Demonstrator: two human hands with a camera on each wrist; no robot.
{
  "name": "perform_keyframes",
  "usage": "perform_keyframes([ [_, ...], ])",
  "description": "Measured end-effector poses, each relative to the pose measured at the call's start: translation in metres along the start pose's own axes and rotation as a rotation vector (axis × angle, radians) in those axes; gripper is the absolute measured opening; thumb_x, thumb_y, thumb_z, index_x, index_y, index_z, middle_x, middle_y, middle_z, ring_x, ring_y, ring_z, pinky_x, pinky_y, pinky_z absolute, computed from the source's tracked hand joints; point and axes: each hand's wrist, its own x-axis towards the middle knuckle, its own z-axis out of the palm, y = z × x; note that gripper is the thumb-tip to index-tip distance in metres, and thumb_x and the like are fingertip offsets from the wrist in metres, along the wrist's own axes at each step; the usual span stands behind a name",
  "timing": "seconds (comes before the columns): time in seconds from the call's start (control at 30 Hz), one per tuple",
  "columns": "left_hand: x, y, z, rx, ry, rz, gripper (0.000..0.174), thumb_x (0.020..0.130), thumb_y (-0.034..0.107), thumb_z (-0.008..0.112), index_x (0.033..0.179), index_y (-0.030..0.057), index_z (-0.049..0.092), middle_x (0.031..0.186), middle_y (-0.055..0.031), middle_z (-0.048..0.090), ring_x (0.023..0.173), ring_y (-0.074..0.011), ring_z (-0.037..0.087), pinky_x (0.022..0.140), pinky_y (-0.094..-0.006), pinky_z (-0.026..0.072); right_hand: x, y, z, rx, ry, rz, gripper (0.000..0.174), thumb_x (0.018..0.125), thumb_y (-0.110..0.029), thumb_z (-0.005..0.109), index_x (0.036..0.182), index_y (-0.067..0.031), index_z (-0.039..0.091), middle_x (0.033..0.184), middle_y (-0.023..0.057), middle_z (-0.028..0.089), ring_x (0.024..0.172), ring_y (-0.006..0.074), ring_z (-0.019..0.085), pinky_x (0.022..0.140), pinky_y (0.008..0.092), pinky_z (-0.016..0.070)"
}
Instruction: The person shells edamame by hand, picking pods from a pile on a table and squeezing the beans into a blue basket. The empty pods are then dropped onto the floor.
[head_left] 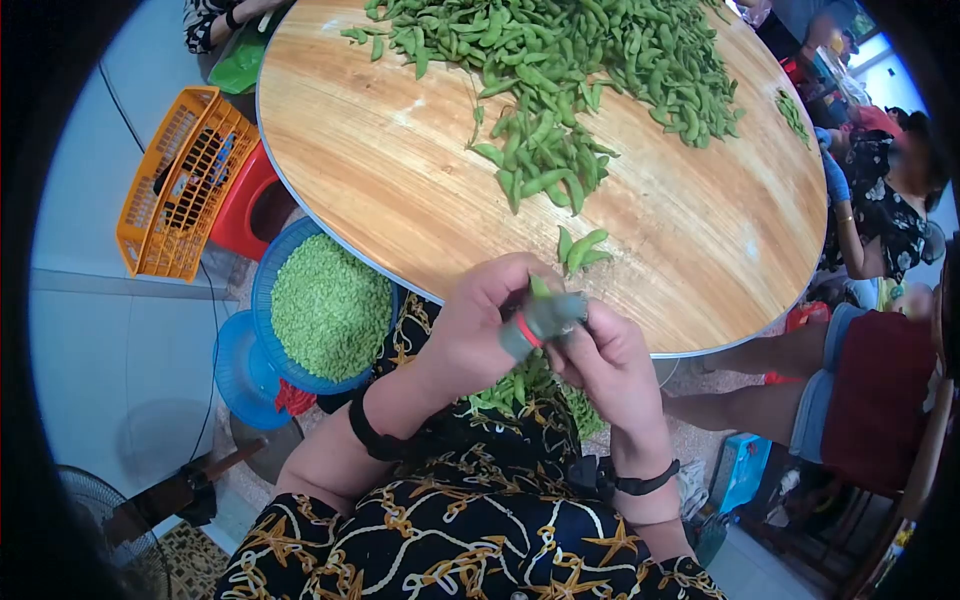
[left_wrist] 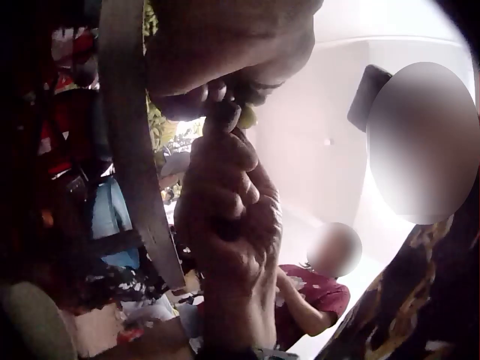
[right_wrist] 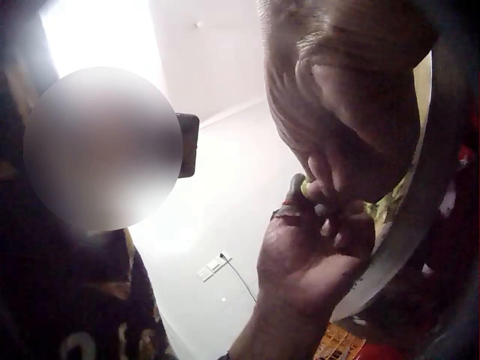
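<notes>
In the head view my left hand (head_left: 465,325) and right hand (head_left: 615,365) meet over my lap at the table's near edge. Between their fingertips they pinch a green edamame pod (head_left: 541,287), mostly hidden by the fingers. A grey-green cover (head_left: 545,325) with a red band wraps the left thumb. The left wrist view shows a yellow-green bit of the pod (left_wrist: 250,116) at the fingertips; it shows in the right wrist view as well. A few loose pods (head_left: 582,250) lie just beyond the hands, and more pods (head_left: 515,388) rest on my lap.
A large heap of pods (head_left: 560,50) covers the far part of the round wooden table (head_left: 360,190). Left of my lap stands a blue basket of shelled beans (head_left: 330,310), near an orange crate (head_left: 180,190) and a red stool (head_left: 245,215). Other people sit around the table.
</notes>
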Motion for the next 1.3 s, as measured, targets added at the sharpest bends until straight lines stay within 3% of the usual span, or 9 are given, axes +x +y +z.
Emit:
perform_keyframes([
  [0.27,-0.002,0.018,-0.003,0.024,0.072,-0.301,0.023,0.08,0.005,0.065,0.101,-0.0014,0.057,0.075,-0.0014,0.056,0.066,-0.0045,0.053,0.057,-0.02,0.0445,0.001,0.004,-0.006,-0.028,0.126,0.067,0.014,0.091,-0.008,0.048,0.08,0.0003,0.053,0.059,-0.0022,0.049,0.054,0.0044,0.043,0.048,0.0215,0.0353],
  [0.4,-0.003,0.01,-0.012,-0.067,0.024,-0.229,0.026,0.079,0.003,0.065,0.103,0.0008,0.058,0.082,-0.0028,0.06,0.067,-0.0081,0.057,0.052,-0.0217,0.0439,0.004,0.006,-0.013,-0.216,0.117,-0.114,0.01,0.089,-0.007,0.051,0.087,0.0006,0.057,0.064,-0.0013,0.054,0.059,0.0034,0.047,0.051,0.0196,0.0383],
  [0.57,0.002,0.019,-0.006,0.768,-0.116,0.159,0.024,0.078,0.002,0.063,0.101,-0.0006,0.058,0.085,-0.0127,0.06,0.07,-0.019,0.061,0.059,-0.0273,0.0471,0.009,-0.009,-0.009,-0.112,0.207,-0.141,0.013,0.081,-0.004,0.063,0.093,0.0021,0.061,0.071,-0.0012,0.059,0.064,0.0027,0.049,0.057,0.0196,0.0425],
  [0.8,-0.002,0.034,-0.004,0.609,-0.013,-0.056,0.023,0.075,0.007,0.065,0.097,0.0053,0.06,0.08,-0.0119,0.06,0.07,-0.0256,0.061,0.061,-0.031,0.0475,0.007,0.004,-0.007,-0.264,0.173,-0.179,0.011,0.08,-0.005,0.064,0.087,0.0019,0.061,0.067,-0.0014,0.058,0.058,0.0031,0.049,0.053,0.0188,0.0403],
  [0.87,0.006,0.041,-0.014,0.892,-0.348,0.056,0.025,0.073,0.008,0.068,0.097,0.0076,0.061,0.079,-0.0099,0.06,0.07,-0.0236,0.061,0.061,-0.0289,0.0475,0.004,0.013,-0.01,0.04,0.078,-0.104,0.012,0.082,-0.005,0.06,0.091,0.0026,0.059,0.06,0.0007,0.055,0.048,0.0038,0.045,0.044,0.0184,0.035],
  [1.07,0.001,0.013,-0.018,0.377,-0.265,0.37,0.023,0.075,0.008,0.066,0.097,0.0094,0.06,0.078,-0.0043,0.058,0.063,-0.0162,0.057,0.055,-0.0241,0.0439,0.008,0.023,-0.003,1.056,-0.254,0.024,0.013,0.083,-0.001,0.052,0.095,0.0038,0.052,0.053,-0.0002,0.047,0.035,0.0055,0.034,0.035,0.0188,0.0253],
  [1.13,-0.004,0.009,-0.018,0.216,-0.245,0.213,0.022,0.077,0.007,0.065,0.098,0.0085,0.059,0.078,-0.0021,0.058,0.063,-0.0119,0.055,0.055,-0.0218,0.043,0.006,0.016,-0.007,1.0,-0.248,0.032,0.01,0.083,-0.005,0.056,0.089,0.0022,0.052,0.054,-0.0013,0.046,0.036,0.0043,0.033,0.035,0.0188,0.024],
  [1.27,-0.005,0.016,-0.02,0.145,0.03,-0.188,0.016,0.084,0.007,0.06,0.099,0.0052,0.059,0.079,0.0033,0.056,0.066,-0.0021,0.049,0.056,-0.0174,0.0408,0.008,-0.017,-0.047,-0.165,-0.449,-0.188,0.014,0.08,-0.011,0.063,0.087,0.0012,0.062,0.064,-0.0017,0.057,0.058,0.0055,0.051,0.052,0.0224,0.0393],
  [1.3,-0.002,0.026,-0.023,0.078,0.11,-0.332,0.016,0.085,0.004,0.057,0.101,0.0044,0.059,0.08,0.0037,0.055,0.064,-0.0018,0.047,0.056,-0.0168,0.0398,0.012,-0.018,-0.044,-0.273,-0.252,-0.286,0.014,0.079,-0.01,0.063,0.089,-0.0001,0.063,0.065,0.0006,0.059,0.057,0.0092,0.054,0.053,0.0247,0.0417],
])
